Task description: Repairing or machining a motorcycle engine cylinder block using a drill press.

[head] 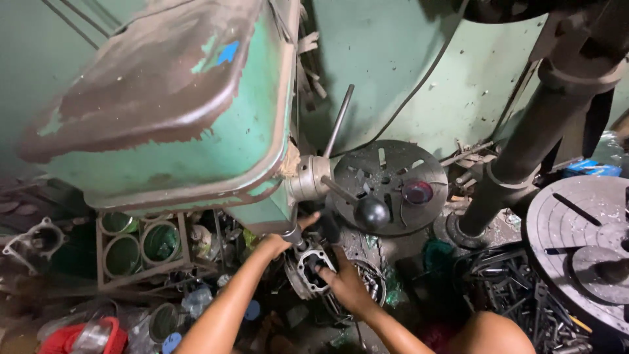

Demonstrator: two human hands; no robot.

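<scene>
The left hand (pixel 278 241) reaches up under the green drill press head (pixel 196 124), fingers curled about the chuck (pixel 293 235); how tightly it grips I cannot tell. The right hand (pixel 342 280) lies just below and to the right, fingers closed on the rim of a grey cast-metal housing (pixel 308 269) that sits directly beneath the chuck, between the two hands. Just above the right hand, a feed lever with a black ball knob (pixel 371 213) juts out from the hub, crossing in front of a round slotted drill table (pixel 388 187). To the right stands a dark steel column (pixel 524 144), and beyond it a second round slotted table (pixel 576 236). Left of the hands, a rack of green tins (pixel 141 246). Metal scrap (pixel 511 282) litters the floor; pale green walls behind.
</scene>
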